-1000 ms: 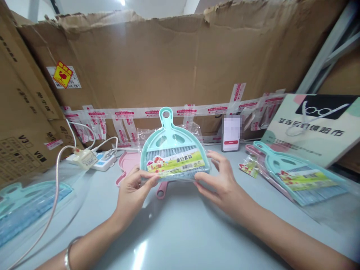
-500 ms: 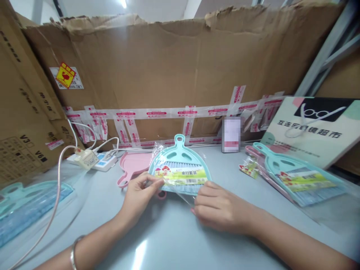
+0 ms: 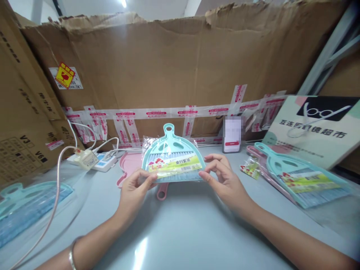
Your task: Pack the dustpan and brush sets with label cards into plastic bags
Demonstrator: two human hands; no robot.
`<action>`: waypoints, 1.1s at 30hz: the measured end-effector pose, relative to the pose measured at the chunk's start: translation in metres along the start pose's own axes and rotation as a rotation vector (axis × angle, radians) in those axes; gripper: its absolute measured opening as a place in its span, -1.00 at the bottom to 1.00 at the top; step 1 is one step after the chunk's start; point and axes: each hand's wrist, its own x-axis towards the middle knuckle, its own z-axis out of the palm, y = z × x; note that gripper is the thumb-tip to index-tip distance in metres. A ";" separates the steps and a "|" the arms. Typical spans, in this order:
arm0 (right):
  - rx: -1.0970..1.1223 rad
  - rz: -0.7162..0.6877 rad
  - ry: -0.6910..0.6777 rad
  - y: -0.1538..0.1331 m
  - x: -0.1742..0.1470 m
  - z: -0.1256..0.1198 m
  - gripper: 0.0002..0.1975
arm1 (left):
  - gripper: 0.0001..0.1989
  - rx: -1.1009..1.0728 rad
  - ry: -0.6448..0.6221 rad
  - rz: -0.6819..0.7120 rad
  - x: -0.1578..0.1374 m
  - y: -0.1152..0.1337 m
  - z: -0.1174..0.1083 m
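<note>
A turquoise dustpan and brush set (image 3: 173,150) in a clear plastic bag is held up over the table, handle upward. Its printed label shows red mushrooms on a yellow-green band. My left hand (image 3: 137,189) pinches its lower left corner, thumb in front. At the lower right edge, my right hand (image 3: 225,183) has its thumb and fingertips on the bag, the fingers loosely curled. Behind and below the set lie pink dustpan pieces (image 3: 128,167), partly hidden by it.
To the right lie turquoise and pink packaged sets (image 3: 306,176), before a printed paper bag (image 3: 320,131). A phone (image 3: 232,135) leans at the back. On the left are a power strip (image 3: 105,161) with cables and another bagged turquoise set (image 3: 36,202). Cardboard (image 3: 168,71) walls the rear.
The set has shifted slightly left and up, and its label faces me more squarely. My right hand has gone from a closed fist at the corner to a looser fingertip hold.
</note>
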 end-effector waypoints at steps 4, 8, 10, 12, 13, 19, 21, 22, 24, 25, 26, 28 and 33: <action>0.172 0.089 -0.040 0.005 0.002 0.004 -0.75 | -0.77 0.010 0.017 0.038 0.000 -0.004 -0.001; 0.293 0.220 -0.071 0.002 0.003 0.005 -0.68 | -0.77 0.035 0.007 0.115 -0.002 -0.007 -0.004; 0.395 0.312 -0.109 -0.002 0.003 0.007 -0.67 | -0.79 0.069 0.009 0.168 -0.005 -0.008 -0.004; 0.440 0.349 -0.107 -0.005 0.002 0.010 -0.64 | -0.82 0.115 0.031 0.223 -0.007 -0.008 -0.004; 0.448 0.353 -0.085 -0.006 0.001 0.011 -0.63 | -0.85 0.132 0.047 0.255 -0.007 -0.007 -0.003; 0.555 0.345 0.019 -0.009 -0.005 0.018 -0.60 | -0.56 -0.006 -0.006 0.276 -0.008 -0.006 0.003; 0.548 0.339 0.028 -0.009 -0.008 0.021 -0.54 | -0.47 -0.001 -0.008 0.254 -0.009 -0.005 0.006; 0.535 0.340 0.031 -0.010 -0.010 0.023 -0.47 | -0.46 0.018 -0.002 0.250 -0.011 -0.005 0.008; 0.504 0.355 0.035 -0.011 -0.012 0.028 -0.32 | -0.46 0.054 -0.003 0.233 -0.014 -0.004 0.010; 0.490 0.359 0.042 -0.011 -0.012 0.030 -0.26 | -0.46 0.062 -0.012 0.220 -0.016 -0.004 0.011; 0.481 0.357 0.055 -0.012 -0.012 0.032 -0.22 | -0.45 0.067 -0.019 0.208 -0.018 -0.003 0.012; 0.475 0.341 0.086 -0.013 -0.013 0.034 -0.22 | -0.42 0.078 -0.025 0.192 -0.019 -0.003 0.012; 0.484 0.275 0.111 -0.015 -0.013 0.032 -0.23 | -0.28 0.120 0.016 0.169 -0.016 -0.002 0.012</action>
